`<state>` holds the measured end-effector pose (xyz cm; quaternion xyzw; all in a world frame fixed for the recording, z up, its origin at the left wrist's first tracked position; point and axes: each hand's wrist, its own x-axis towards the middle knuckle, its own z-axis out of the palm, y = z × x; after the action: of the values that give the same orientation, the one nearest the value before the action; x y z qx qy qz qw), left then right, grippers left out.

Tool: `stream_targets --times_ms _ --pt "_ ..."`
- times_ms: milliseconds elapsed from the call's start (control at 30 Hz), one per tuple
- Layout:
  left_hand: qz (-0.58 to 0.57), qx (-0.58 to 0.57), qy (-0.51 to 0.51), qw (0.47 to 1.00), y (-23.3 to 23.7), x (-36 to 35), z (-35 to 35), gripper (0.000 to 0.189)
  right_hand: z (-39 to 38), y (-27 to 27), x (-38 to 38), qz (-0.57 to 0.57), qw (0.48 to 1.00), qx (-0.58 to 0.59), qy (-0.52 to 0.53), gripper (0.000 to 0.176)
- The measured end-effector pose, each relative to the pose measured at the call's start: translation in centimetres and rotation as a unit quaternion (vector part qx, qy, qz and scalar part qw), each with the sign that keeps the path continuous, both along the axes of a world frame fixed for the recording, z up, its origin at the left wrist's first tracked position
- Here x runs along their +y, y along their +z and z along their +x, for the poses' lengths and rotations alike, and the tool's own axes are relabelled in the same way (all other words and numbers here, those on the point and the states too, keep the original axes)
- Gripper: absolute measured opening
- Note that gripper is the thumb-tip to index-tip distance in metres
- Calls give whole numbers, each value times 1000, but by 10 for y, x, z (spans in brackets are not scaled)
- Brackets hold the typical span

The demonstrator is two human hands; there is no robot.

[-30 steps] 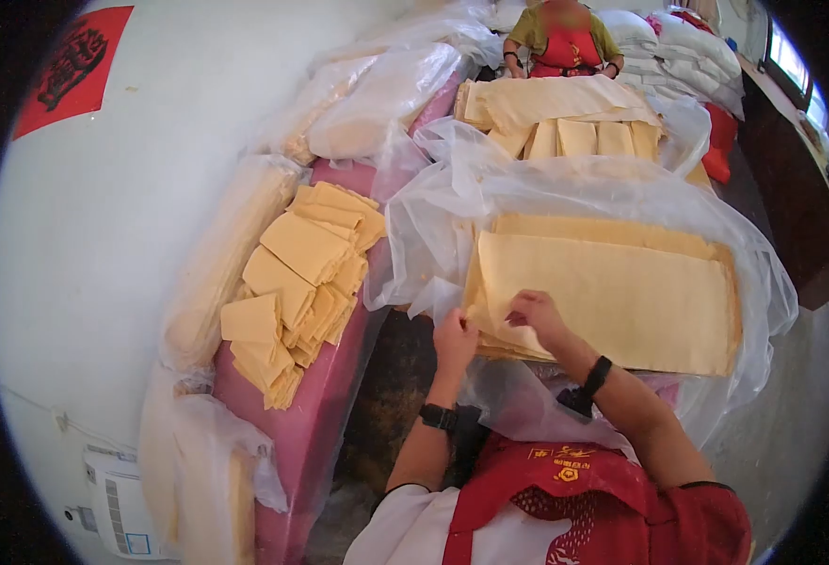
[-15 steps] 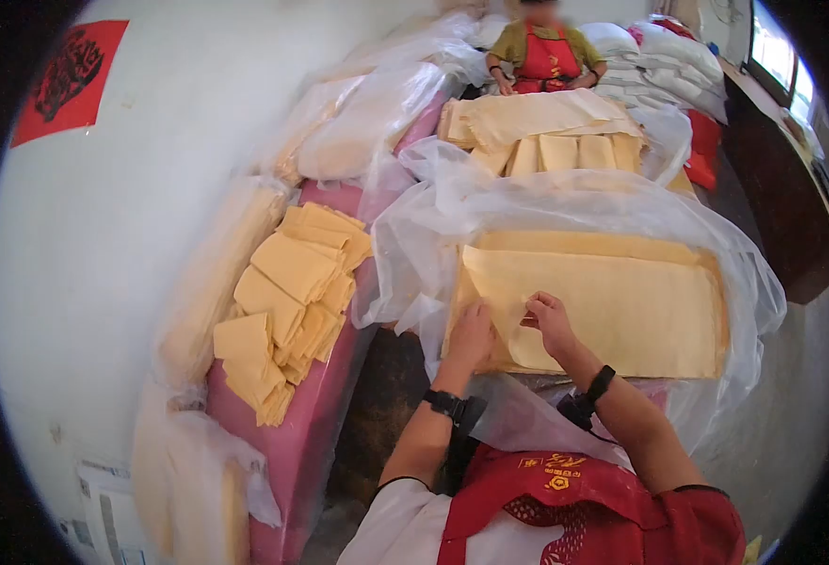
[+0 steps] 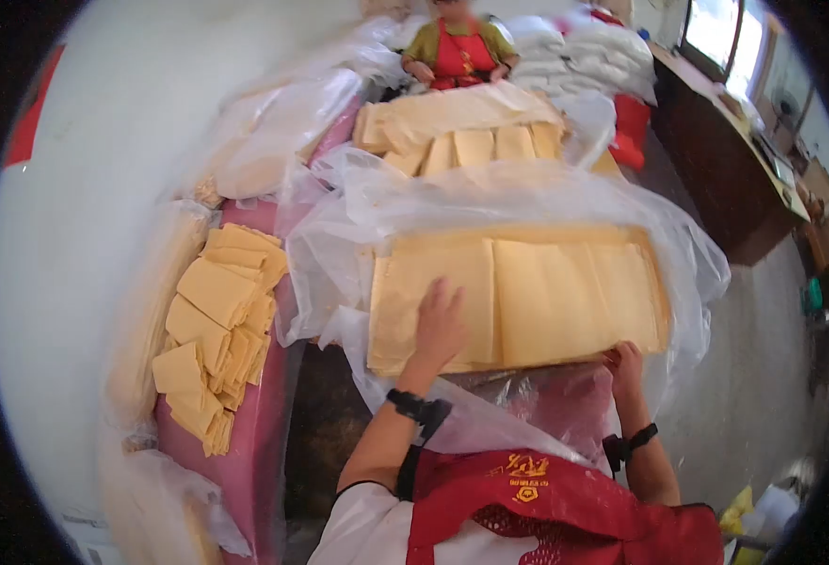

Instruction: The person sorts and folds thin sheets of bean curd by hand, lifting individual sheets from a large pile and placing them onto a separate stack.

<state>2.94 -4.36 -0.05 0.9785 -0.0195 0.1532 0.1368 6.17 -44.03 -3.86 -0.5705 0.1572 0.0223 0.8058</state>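
Observation:
A stack of thin pale-yellow sheets (image 3: pixel 574 301), resembling tofu skin, lies on clear plastic in front of me. On the top sheet, a left flap (image 3: pixel 405 311) is folded over, its straight edge running down near the middle. My left hand (image 3: pixel 441 325) rests on this flap with its fingers spread. At the near right edge of the stack, my right hand (image 3: pixel 626 367) has its fingers curled in on the sheet's edge; the fingertips are partly hidden. Soft ripples show in the sheet's right part.
Folded yellow sheets (image 3: pixel 212 330) are piled on a pink surface (image 3: pixel 245 471) at left. Clear plastic (image 3: pixel 329 273) surrounds my stack. Across from me, a person in a red apron (image 3: pixel 461 52) is behind another sheet stack (image 3: pixel 461 118). White sacks (image 3: pixel 584 56) and a dark counter (image 3: pixel 725 160) stand beyond.
The sheet's left end, lifted between both hands before, now lies folded over. My right hand has moved to the stack's right edge, and my left has spread flat. The view has shifted right.

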Motion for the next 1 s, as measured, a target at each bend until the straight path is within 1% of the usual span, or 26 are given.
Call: stream_targets --times_ms 33,67,133,167,200,233,267,300,333,367,400,433,467,500,567,600,633,667,700,733,767,800,867,933,1000 --pt "-17 -11 -56 998 0 -26 7 69 -18 -4 -1 -32 999 29 6 9" --pt "-35 -28 -113 993 2 -50 17 67 -26 -7 1 -30 999 36 -5 9" --pt "-21 -9 -135 991 -2 -87 29 66 -25 -5 5 -71 996 40 41 10" --pt "-8 3 -146 989 -4 -97 32 66 -24 -2 4 -68 996 44 33 10" --pt "-4 6 -153 988 -14 -98 35 66 -22 3 2 -266 963 21 50 6" --pt "3 16 -134 991 -30 -97 39 67 -18 10 0 -453 889 -1 67 8" --pt "10 27 -113 993 -41 -96 41 68 -12 16 1 -621 779 -22 85 14" --pt "14 30 -116 993 -42 -96 44 68 -5 22 6 -618 781 -19 84 14" --pt "15 24 -119 993 -44 -96 45 68 3 29 15 -620 770 -141 42 22" --pt "16 19 -120 992 -45 -96 44 69 9 33 26 -611 747 -261 1 30" --pt "21 22 -120 992 -40 -96 45 69 21 29 43 -592 751 -286 64 36" --pt "7 49 -115 992 -30 -95 51 67 33 21 63 -569 750 -312 123 42" --pt "-6 75 -110 991 -22 -94 59 65 36 18 85 -638 679 -331 148 47" --pt "1 73 -109 991 -23 -88 70 65 41 16 102 -701 599 -348 170 51" --pt "-78 63 -56 993 -32 -71 99 57 47 3 114 -691 605 -354 174 54" --pt "-77 59 -54 994 -39 -62 121 57 50 1 116 -687 604 -360 182 57" --pt "-85 66 -14 994 -47 -55 144 52 54 4 117 -688 602 -363 182 57" --pt "-93 78 24 992 -46 -53 153 48 52 4 117 -691 601 -354 188 58" --pt "-96 80 25 992 -48 -55 155 48 49 4 116 -695 600 -346 196 59" --pt "-207 -1 84 975 -49 -56 157 45 49 4 114 -695 599 -346 197 59" --pt "-311 -83 140 936 -45 -57 157 43 50 4 115 -695 599 -345 199 59" --pt "-308 -84 139 937 -40 -57 152 43 51 3 115 -694 601 -344 198 59" --pt "-364 108 175 909 -35 -62 126 41 51 1 115 -696 600 -347 189 59" --pt "-227 112 126 959 -17 -80 81 39 47 -2 114 -694 602 -348 186 58" --pt "-172 93 134 971 -28 -87 39 42 50 0 113 -679 615 -358 180 57"
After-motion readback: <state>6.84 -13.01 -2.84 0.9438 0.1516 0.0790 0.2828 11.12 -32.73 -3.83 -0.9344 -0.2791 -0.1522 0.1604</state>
